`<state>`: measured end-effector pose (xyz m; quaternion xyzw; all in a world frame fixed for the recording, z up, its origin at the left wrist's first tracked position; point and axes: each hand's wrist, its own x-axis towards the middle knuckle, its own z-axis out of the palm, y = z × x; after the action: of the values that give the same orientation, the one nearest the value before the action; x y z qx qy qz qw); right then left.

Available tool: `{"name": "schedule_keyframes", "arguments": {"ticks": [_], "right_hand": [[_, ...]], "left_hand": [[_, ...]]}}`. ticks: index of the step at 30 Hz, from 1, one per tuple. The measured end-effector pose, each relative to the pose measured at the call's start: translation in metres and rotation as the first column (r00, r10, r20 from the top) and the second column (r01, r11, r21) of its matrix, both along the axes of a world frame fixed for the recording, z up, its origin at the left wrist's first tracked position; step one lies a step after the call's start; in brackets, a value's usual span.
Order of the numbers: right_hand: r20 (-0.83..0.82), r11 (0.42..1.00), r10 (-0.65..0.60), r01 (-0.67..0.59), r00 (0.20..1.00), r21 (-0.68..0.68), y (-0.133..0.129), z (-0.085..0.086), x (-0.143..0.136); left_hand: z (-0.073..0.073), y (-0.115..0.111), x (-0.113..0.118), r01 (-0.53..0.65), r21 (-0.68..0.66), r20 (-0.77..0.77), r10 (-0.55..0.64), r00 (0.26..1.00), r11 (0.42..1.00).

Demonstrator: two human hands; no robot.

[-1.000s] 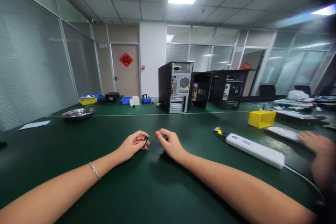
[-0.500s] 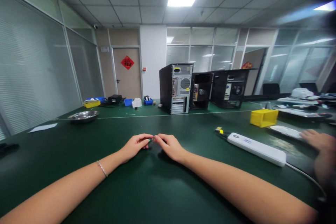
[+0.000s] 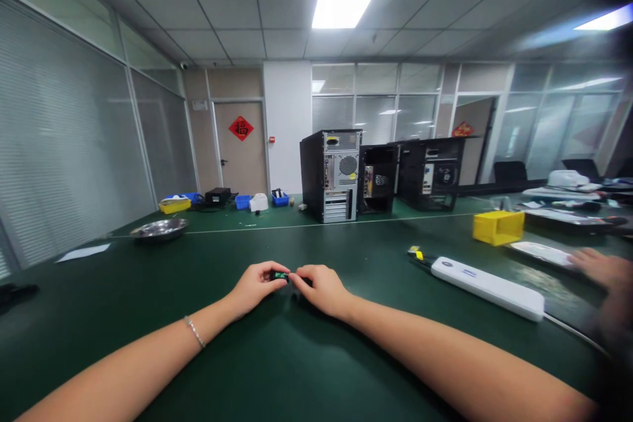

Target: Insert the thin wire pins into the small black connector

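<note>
Just above the dark green tabletop (image 3: 237, 369), my left hand (image 3: 251, 289) pinches a small green circuit board (image 3: 281, 276) between thumb and fingers. My right hand (image 3: 322, 287) is closed, with its thumb and fingertips meeting the board's right end. Something dark shows under the right fingers, too small and covered to name. The two hands nearly touch at the fingertips. Most of the board's edges are hidden by the fingers.
A white power strip (image 3: 487, 287) lies to the right, near a yellow bin (image 3: 498, 229) and a co-worker's blurred hand (image 3: 596, 267). Several computer cases, among them an upright tower (image 3: 341, 178), stand behind. A metal bowl (image 3: 161, 230) sits at the left.
The green board shows more plainly between my left fingers now. The view has tilted up slightly, so the scene sits lower. Both hands stay together.
</note>
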<state>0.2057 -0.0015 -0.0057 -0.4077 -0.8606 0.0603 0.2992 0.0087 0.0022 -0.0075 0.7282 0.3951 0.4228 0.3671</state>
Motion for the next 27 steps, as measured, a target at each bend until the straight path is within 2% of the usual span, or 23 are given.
{"name": "schedule_keyframes", "arguments": {"ticks": [11,15,21,27], "right_hand": [[0.046,0.999,-0.048,0.047,0.998,0.023,0.0004,-0.0013,-0.0002],[0.053,0.998,-0.053,0.051,0.997,0.031,0.0019,-0.0027,0.0001],[0.056,0.999,-0.034,0.033,0.998,0.019,0.0013,-0.0016,0.001],[0.037,1.0,0.01,-0.011,0.999,0.012,-0.0008,0.0012,0.0031]], "left_hand": [[0.0004,0.0009,-0.0013,-0.012,0.029,0.016,0.012,1.0,0.999],[0.001,-0.0007,-0.0009,-0.004,-0.029,0.031,0.005,1.0,1.0],[0.0008,-0.0002,-0.0031,0.064,-0.171,0.139,-0.04,0.99,0.983],[-0.0013,0.0031,-0.0062,0.108,-0.231,0.163,-0.071,0.984,0.967]]}}
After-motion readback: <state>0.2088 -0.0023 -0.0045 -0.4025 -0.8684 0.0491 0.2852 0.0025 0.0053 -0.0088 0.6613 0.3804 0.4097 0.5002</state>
